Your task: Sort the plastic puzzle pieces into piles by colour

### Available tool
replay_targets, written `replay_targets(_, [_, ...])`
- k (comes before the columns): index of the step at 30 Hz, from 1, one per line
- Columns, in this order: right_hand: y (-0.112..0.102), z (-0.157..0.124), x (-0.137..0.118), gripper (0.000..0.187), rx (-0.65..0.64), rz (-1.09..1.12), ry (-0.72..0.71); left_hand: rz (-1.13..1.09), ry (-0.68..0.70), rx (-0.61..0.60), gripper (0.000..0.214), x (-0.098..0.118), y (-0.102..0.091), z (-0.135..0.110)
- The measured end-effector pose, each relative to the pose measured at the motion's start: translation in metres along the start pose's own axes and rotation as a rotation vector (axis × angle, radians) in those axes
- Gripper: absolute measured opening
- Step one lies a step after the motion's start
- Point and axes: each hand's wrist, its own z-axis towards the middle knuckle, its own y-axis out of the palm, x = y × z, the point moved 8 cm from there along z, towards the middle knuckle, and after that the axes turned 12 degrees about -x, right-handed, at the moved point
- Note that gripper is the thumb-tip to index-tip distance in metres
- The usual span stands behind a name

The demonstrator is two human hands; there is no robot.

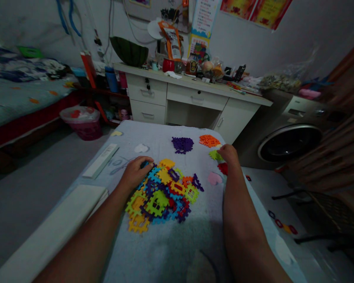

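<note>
A heap of flat plastic interlocking pieces in yellow, blue, green, purple and red lies on a light blue cloth-covered table. My left hand rests curled at the heap's upper left edge, fingers closed on a blue piece. My right hand reaches to the far right, fingers bent down onto a green piece, with a red piece just beside the wrist. Sorted little stacks lie beyond: purple pieces and orange pieces.
A long white box and a white board lie at the table's left. A white desk full of clutter stands behind, a washing machine to the right, a bed and pink bin left. Loose pieces lie on the floor.
</note>
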Motion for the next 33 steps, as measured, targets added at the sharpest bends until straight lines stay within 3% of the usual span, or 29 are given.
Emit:
replay_targets(3, [0.004,-0.007,-0.039,0.011,-0.114,0.08,-0.158,-0.015,0.002,-0.002,0.032,0.002,0.0,0.0])
replay_targets(8, [0.042,-0.051,-0.147,0.014,-0.499,0.162,-0.669,-0.01,0.006,0.007,0.031,0.003,-0.001,0.0])
replay_targets(10, [0.061,-0.072,-0.178,0.021,-0.611,0.134,-0.776,-0.009,0.01,0.006,0.031,0.002,0.0,0.0])
replay_targets(12, [0.076,-0.085,-0.196,0.028,-0.642,0.103,-0.807,-0.005,0.013,-0.004,0.031,0.003,0.0,0.0])
replay_targets(16, [0.098,-0.091,-0.206,0.03,-0.626,0.023,-0.754,-0.002,0.011,-0.004,0.032,0.003,0.0,0.0])
replay_targets(20, [0.106,-0.093,-0.208,0.028,-0.603,-0.011,-0.756,-0.009,0.01,-0.002,0.033,0.002,0.001,0.001])
replay_targets(33, [0.096,-0.083,-0.198,0.039,-0.573,0.039,-0.736,-0.062,0.001,0.006,0.034,0.0,0.001,-0.001])
